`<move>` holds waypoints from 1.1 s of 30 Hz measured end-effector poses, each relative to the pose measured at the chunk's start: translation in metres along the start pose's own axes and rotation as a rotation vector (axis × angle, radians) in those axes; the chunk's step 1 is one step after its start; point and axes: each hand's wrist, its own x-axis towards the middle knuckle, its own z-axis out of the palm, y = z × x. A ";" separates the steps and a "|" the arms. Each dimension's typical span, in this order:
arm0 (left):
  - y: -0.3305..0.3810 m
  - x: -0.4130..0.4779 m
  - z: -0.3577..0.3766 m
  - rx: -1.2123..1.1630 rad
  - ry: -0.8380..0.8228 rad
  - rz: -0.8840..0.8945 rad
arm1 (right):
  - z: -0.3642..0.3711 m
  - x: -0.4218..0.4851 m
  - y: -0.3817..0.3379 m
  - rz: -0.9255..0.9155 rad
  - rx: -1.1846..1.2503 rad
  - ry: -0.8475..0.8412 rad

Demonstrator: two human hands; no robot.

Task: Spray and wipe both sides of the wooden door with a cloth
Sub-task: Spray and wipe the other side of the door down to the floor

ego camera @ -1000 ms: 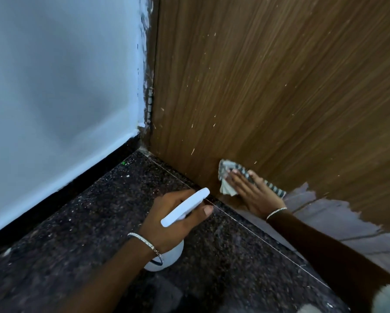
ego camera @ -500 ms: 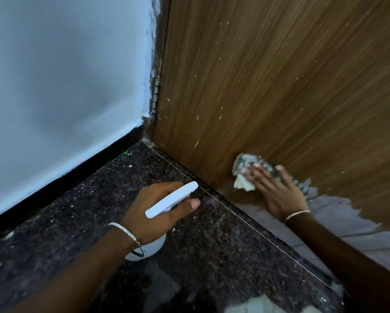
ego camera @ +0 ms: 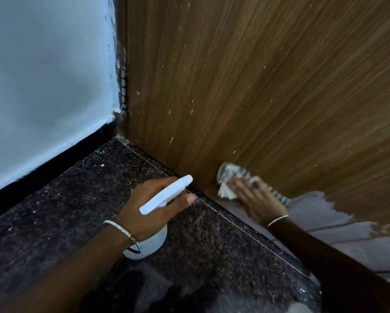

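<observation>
Far left: pale bluish wall (ego camera: 43, 86), black skirting (ego camera: 43, 170) along its foot, meeting dark speckled stone floor (ego camera: 76, 222). In the corner: hinge (ego camera: 123, 86) at the door's edge, rough white paint smears beside it. Lower centre: left hand (ego camera: 153, 211) wrapped round the neck of a white spray bottle (ego camera: 167, 195), 1 fingertip showing just under the spray head. Nozzle pointing up-right toward the door's bottom edge. Round bottle body below the palm; resting on the floor or lifted off it, cannot tell. Thin silver bangle (ego camera: 124, 233) on that wrist. Right of the corner, filling the upper right: wooden door (ego camera: 257, 86), brown streaked grain, small white flecks scattered over its lower left part. Low on the door, near the bottom edge: crumpled cloth (ego camera: 231, 177), white with dark stripes, flat against the wood. Right hand (ego camera: 255, 199) on top of it, fingers stretched out, pressing cloth to door, motion-blurred. 2nd thin bangle (ego camera: 277, 220) on the right wrist. Further right: pale grey ragged-edged patch (ego camera: 325, 222) across the door's lower part, just beside the hand. 2 forearms entering from the bottom edge, well apart.
</observation>
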 end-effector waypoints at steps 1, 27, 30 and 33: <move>0.000 0.001 0.000 -0.008 0.001 -0.007 | 0.013 -0.005 -0.027 -0.151 0.016 -0.093; -0.013 0.008 0.020 -0.065 -0.058 0.011 | -0.034 0.015 0.053 0.261 -0.036 0.101; -0.019 0.008 0.018 -0.065 -0.043 0.014 | 0.001 0.018 -0.009 -0.070 -0.031 -0.015; -0.026 0.006 0.012 -0.036 -0.038 -0.002 | 0.018 0.025 -0.054 -0.289 -0.016 -0.149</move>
